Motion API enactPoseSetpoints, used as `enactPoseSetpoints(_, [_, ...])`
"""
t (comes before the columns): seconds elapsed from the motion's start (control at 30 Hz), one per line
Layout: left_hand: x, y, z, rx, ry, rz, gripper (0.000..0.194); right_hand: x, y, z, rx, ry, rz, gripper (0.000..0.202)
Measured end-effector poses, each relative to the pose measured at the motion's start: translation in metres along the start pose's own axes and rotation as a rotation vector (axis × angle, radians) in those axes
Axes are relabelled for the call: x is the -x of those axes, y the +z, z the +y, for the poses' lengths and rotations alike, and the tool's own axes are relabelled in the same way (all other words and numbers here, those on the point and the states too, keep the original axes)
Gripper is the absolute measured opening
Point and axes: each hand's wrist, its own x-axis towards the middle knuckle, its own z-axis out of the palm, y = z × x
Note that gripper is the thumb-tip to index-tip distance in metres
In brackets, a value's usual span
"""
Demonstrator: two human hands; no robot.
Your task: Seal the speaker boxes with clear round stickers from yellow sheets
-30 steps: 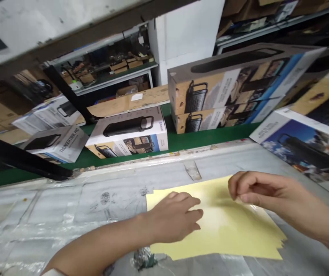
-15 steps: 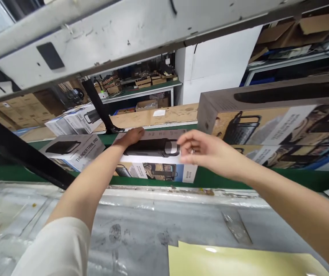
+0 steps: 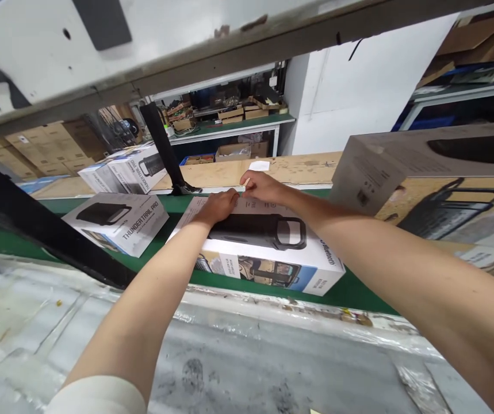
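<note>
A white printed box (image 3: pixel 320 264) with a black speaker picture lies on the green belt (image 3: pixel 371 296). My left hand (image 3: pixel 219 207) rests on the box's far top edge, its fingers bent together; whether they hold anything is hidden. Just to its right, above the same far edge, my right hand (image 3: pixel 259 185) is closed in a pinch. Something small and pale shows at its fingertips, too small to name. Left of my left arm stands a second box (image 3: pixel 143 224) marked THUNDER TRAIL PRO.
Large printed boxes (image 3: pixel 363 167) are stacked at the right, close to my right forearm. A black post (image 3: pixel 163 144) rises behind the belt and a black bar (image 3: pixel 57 230) slants at the left. A metal beam (image 3: pixel 177 57) crosses overhead. More boxes (image 3: pixel 138 167) stand behind.
My right hand has moved left from the box's right end to its far edge, beside my left hand. The view has shifted closer, and the yellow sheet has nearly left it.
</note>
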Motion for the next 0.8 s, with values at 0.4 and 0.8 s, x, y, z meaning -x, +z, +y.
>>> enactPoseSetpoints(0.4, [0.005,-0.007,0.008,-0.078,-0.028,-0.013,0.031,0.043,0.008,0.000,0.337,-0.150,0.100,0.036])
enactPoseSetpoints(0.8, [0.008,-0.020,0.005,0.049,0.004,-0.084,0.043,0.077,-0.004,-0.039,0.489,0.142,-0.042,0.051])
